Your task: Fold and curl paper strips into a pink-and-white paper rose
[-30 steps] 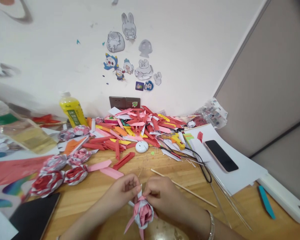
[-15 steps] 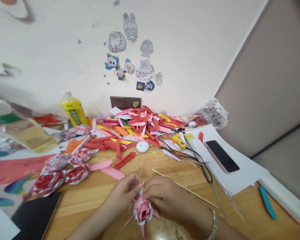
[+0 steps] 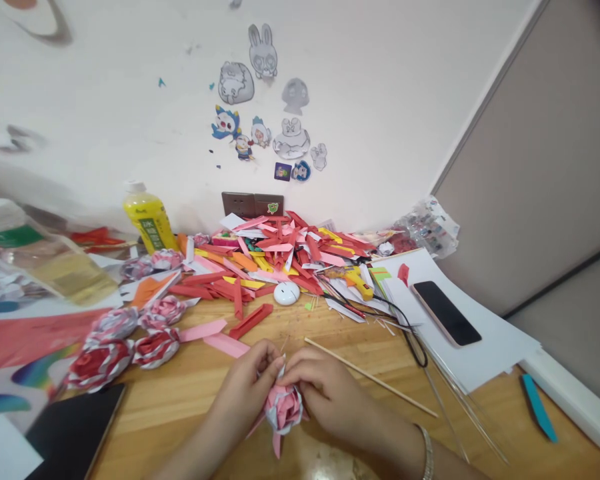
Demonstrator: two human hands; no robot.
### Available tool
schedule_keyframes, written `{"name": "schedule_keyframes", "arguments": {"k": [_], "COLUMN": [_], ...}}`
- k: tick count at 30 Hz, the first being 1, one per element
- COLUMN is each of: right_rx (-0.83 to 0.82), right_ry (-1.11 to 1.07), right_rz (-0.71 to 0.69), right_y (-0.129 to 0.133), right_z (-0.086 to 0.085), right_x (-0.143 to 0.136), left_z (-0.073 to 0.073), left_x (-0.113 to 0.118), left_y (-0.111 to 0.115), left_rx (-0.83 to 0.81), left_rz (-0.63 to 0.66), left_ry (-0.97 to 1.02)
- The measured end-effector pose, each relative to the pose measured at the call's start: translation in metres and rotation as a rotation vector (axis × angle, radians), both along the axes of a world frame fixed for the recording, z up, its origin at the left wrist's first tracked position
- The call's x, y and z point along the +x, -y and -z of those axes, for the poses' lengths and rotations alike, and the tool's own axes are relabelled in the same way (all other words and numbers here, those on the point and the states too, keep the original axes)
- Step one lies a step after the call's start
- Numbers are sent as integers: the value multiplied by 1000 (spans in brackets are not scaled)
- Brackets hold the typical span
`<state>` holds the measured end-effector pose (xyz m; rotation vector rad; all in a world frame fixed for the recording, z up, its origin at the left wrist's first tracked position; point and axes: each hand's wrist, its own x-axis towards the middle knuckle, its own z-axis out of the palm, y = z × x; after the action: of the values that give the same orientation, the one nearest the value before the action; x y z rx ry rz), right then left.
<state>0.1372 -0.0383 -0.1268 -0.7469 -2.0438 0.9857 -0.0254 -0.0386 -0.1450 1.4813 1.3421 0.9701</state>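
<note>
A pink and white folded-paper flower [image 3: 284,408] is held between my two hands, low in the middle of the view over the wooden table. Pink paper strips stick out below it. My left hand [image 3: 253,383] pinches its upper left edge between thumb and fingers. On the right side, my right hand [image 3: 325,387] has its fingers closed on the flower's top edge, close to the left fingertips. Folded pink strips [image 3: 227,344] lie just beyond my left hand, and a thin wooden stick [image 3: 370,377] lies beyond my right hand.
Red, pink and yellow folded strips [image 3: 285,250] are heaped by the wall. Finished paper flowers [image 3: 100,363], a yellow bottle [image 3: 151,220] and a black tablet [image 3: 75,427] are at left. A yellow glue gun [image 3: 359,283], a phone [image 3: 447,313] and a teal cutter [image 3: 539,408] are at right.
The flower has tilted and risen slightly between my hands, and its lower strips have shifted left. Both hands still hold it, with the right fingers moved a little over its top.
</note>
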Motion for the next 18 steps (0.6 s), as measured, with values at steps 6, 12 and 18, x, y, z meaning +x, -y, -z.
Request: {"name": "schedule_keyframes", "arguments": {"k": [6, 12, 18], "right_rx": [-118, -37, 265], "right_ry": [46, 29, 69], "right_rz": [96, 75, 68], "right_y": [1, 1, 3], "right_z": [5, 5, 4], "right_x": [-4, -3, -2], "left_z": [-6, -9, -10], "left_x": [3, 2, 3], "left_y": [1, 2, 2], "left_rx": [50, 74, 102], "left_rz": [7, 5, -29], "left_ry": [-55, -98, -122]}}
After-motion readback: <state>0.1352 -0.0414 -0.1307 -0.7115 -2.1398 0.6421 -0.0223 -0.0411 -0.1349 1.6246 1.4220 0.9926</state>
